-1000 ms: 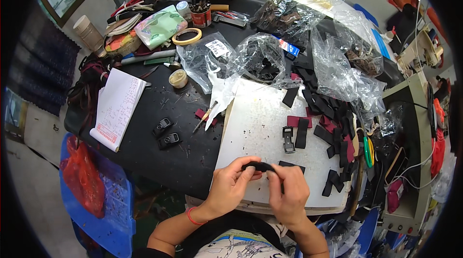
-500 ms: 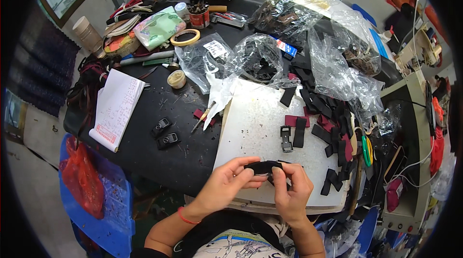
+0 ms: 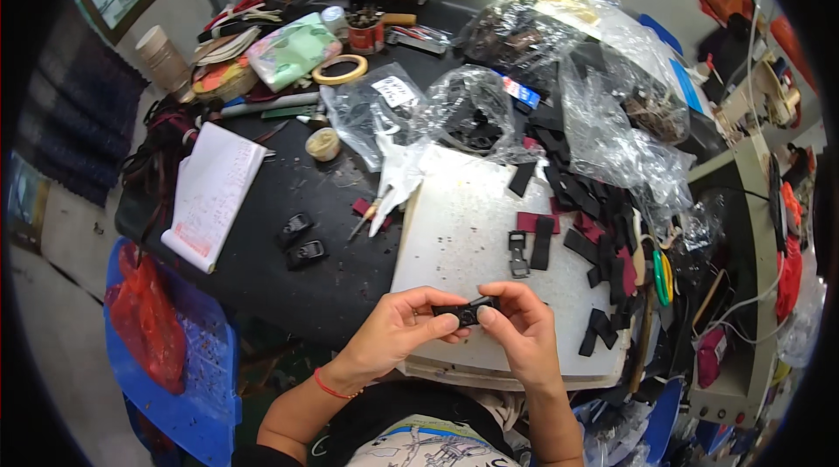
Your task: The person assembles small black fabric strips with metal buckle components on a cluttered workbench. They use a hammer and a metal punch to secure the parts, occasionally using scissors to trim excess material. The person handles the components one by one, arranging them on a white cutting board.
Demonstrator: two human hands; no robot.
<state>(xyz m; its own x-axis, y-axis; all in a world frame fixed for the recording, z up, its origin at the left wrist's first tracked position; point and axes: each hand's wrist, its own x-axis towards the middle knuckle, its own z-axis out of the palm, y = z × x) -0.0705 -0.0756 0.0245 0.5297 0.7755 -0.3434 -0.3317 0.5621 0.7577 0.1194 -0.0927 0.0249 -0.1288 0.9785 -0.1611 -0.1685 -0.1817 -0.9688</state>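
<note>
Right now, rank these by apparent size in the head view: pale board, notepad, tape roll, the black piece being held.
1. Pale board
2. Notepad
3. Tape roll
Unranked against the tape roll: black piece, partly covered by the left hand and right hand; smaller than the notepad.

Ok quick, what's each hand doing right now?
Left hand: closed, pinching the left end of a small black piece.
Right hand: closed, pinching the same piece's right end.

Notepad (image 3: pixel 214 196) at left, two buckles (image 3: pixel 305 253) right of it — straps (image 3: pixel 543 244) on board (image 3: pixel 454 227)
</note>
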